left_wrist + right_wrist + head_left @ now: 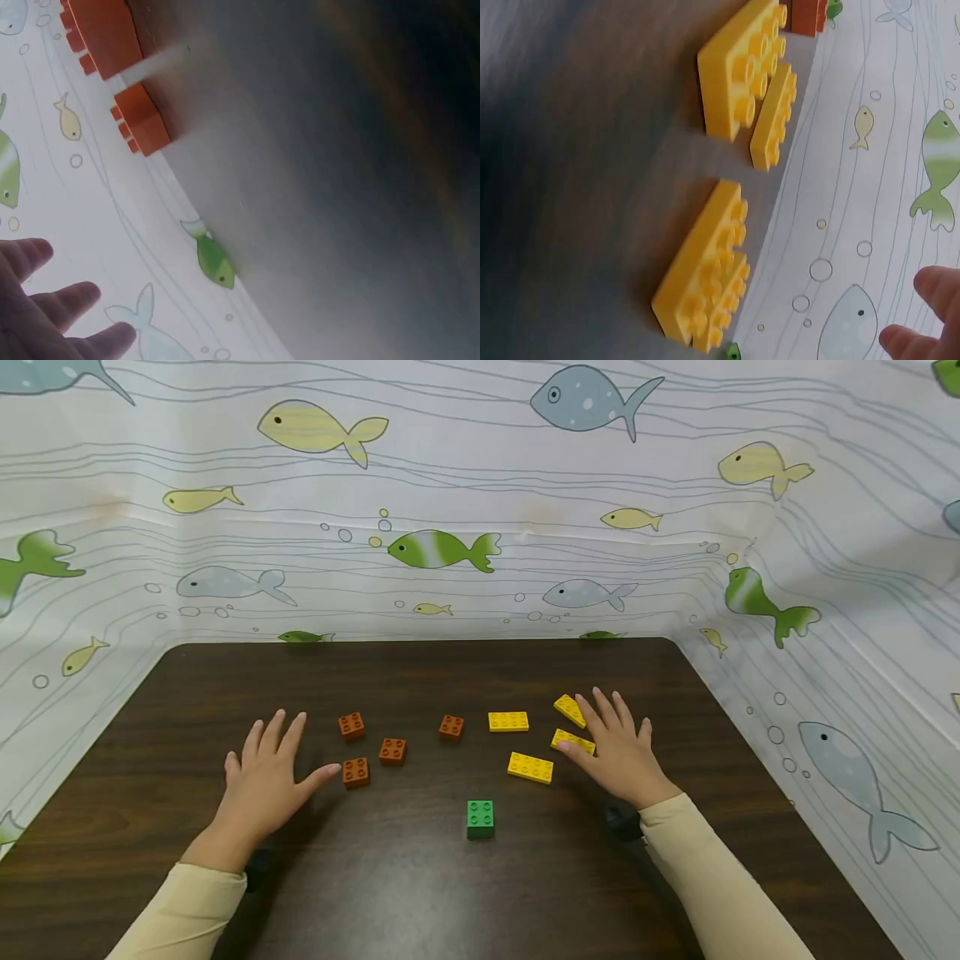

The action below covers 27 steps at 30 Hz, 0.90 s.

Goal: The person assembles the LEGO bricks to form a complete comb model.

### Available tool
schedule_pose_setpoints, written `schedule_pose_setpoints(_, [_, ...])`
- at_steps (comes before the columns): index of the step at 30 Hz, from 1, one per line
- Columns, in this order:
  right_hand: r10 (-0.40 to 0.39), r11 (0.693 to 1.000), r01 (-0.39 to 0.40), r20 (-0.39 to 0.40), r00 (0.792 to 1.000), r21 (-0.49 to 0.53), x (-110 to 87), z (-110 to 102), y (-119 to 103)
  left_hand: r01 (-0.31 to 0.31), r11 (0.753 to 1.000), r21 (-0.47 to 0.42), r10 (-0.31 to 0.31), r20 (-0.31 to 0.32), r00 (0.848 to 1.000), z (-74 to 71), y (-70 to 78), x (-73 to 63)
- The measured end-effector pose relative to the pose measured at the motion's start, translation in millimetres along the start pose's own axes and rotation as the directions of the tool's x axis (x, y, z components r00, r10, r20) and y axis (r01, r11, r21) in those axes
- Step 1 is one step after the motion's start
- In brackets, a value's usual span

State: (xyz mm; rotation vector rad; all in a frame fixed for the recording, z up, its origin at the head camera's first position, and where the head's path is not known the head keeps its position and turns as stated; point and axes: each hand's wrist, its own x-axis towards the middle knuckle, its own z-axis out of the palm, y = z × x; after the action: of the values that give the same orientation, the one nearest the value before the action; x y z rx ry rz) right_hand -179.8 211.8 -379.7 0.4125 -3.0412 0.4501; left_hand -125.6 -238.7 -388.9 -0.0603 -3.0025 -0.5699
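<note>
My left hand [260,787], fingers spread, hovers over the left of the table, its thumb tip close beside an orange-brown toy brick [356,772]. Several more bricks of that colour lie behind and to the right, among them one brick [451,727] near the middle. My right hand [624,758] is spread too and holds nothing. Its thumb and index finger overlap two yellow bricks, the nearer brick [572,742] and the farther brick [569,710], in the head view. Left of them lie two further yellow bricks [530,767]. A green brick [481,819] sits in front, between the hands.
The dark wooden table [375,877] carries all the bricks. A white fish-patterned cloth [465,468] rises behind it and along both sides. Each wrist wears a dark device, partly hidden under the arm.
</note>
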Motion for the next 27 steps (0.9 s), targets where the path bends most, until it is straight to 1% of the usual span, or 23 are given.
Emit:
schedule_pose_setpoints(4, [-0.015,0.998,0.014,0.009,1.0,0.06,-0.8,6,-6,-0.008,0.997,-0.078,0.01,0.018,1.0,-0.5,4.2,1.7])
schedule_pose_setpoints(6, [-0.021,0.996,0.02,0.009,1.0,0.083,-1.8,8,-9,-0.009,0.991,-0.136,0.014,0.032,0.999,-1.7,6.5,2.2])
schedule_pose_setpoints(10, [-0.039,0.99,0.038,0.001,0.999,0.133,-3.1,14,-14,-0.005,0.966,-0.26,0.021,0.061,0.998,-3.1,8.7,2.4])
schedule_pose_setpoints(12, [-0.053,0.986,0.053,-0.002,0.999,0.161,-3.9,17,-16,-0.005,0.952,-0.307,0.027,0.068,0.997,-3.2,8.4,2.8])
schedule_pose_setpoints(15, [-0.08,0.975,0.079,-0.002,0.997,0.206,-4.7,20,-21,-0.008,0.935,-0.356,0.032,0.061,0.998,-2.9,7.2,3.7])
schedule_pose_setpoints(18, [-0.103,0.962,0.1,-0.005,0.995,0.252,-6.1,22,-28,0.007,0.917,-0.399,0.021,0.066,0.998,-3.1,6.9,3.4])
schedule_pose_setpoints(21, [-0.127,0.944,0.124,-0.008,0.992,0.305,-7.9,24,-35,0.038,0.898,-0.439,0.002,0.091,0.996,-3.3,8.4,2.6])
schedule_pose_setpoints(24, [-0.152,0.927,0.146,-0.011,0.988,0.345,-9.1,27,-39,0.058,0.879,-0.473,-0.001,0.118,0.993,-2.6,10.7,2.8])
schedule_pose_setpoints(27, [-0.173,0.911,0.165,-0.015,0.985,0.379,-9.8,30,-43,0.07,0.871,-0.486,0.0,0.143,0.99,-1.2,11.2,4.5])
